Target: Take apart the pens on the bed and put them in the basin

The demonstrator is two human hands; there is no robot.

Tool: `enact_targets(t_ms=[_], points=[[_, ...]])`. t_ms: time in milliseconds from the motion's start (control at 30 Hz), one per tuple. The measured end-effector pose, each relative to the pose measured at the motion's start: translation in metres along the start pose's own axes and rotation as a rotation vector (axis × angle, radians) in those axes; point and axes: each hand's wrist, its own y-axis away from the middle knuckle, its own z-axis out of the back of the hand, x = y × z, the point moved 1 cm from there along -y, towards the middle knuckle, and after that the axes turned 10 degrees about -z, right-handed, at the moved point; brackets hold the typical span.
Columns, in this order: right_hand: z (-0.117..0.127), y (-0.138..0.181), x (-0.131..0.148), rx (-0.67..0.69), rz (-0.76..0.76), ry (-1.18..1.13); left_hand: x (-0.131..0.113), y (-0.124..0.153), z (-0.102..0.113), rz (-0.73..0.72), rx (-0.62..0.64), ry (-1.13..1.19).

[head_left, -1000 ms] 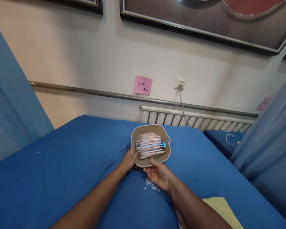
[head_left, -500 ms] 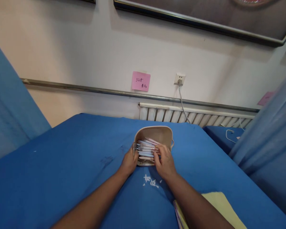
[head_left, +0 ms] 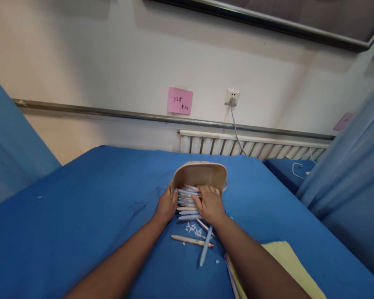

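Observation:
A beige bin [head_left: 213, 172] lies tipped toward me on the blue cloth, its mouth facing me. My left hand [head_left: 166, 204] grips the bin's left side. Inside the mouth and spilling over its near lip is a bundle of pens [head_left: 188, 203], mostly pale blue, white and pink. My right hand [head_left: 212, 204] is closed over the right ends of these pens, fingertips partly hidden in the bin. In front, on the cloth, lie a peach-coloured pen [head_left: 187, 238] and a light blue pen [head_left: 205, 251] crossing its end. Small white bits [head_left: 193, 228] are scattered beside them.
A yellow sheet or folder [head_left: 286, 261] lies under my right forearm. Behind the blue-covered bed [head_left: 112, 187] are a radiator [head_left: 212, 144], a metal rail and a socket with a plugged cord [head_left: 234, 120]. Blue curtains [head_left: 355, 153] hang on both sides.
The bin has tipped further toward me and pens have slid to its near lip. Several pens now lie on the cloth in front. My right hand reaches further over the bundle.

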Motion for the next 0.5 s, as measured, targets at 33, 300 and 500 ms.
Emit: enact_targets(t_ms=[33,300,500], points=[[0.001,0.000,0.001,0.004,0.003,0.005,0.000,-0.001,0.000,-0.005,-0.010,-0.003],[0.001,0.003,0.002,0.026,0.018,0.013,0.003,-0.010,0.005,-0.115,-0.084,-0.022],[-0.004,0.003,-0.001,0.070,0.020,-0.007,0.012,-0.013,0.013,-0.171,-0.208,-0.060]])
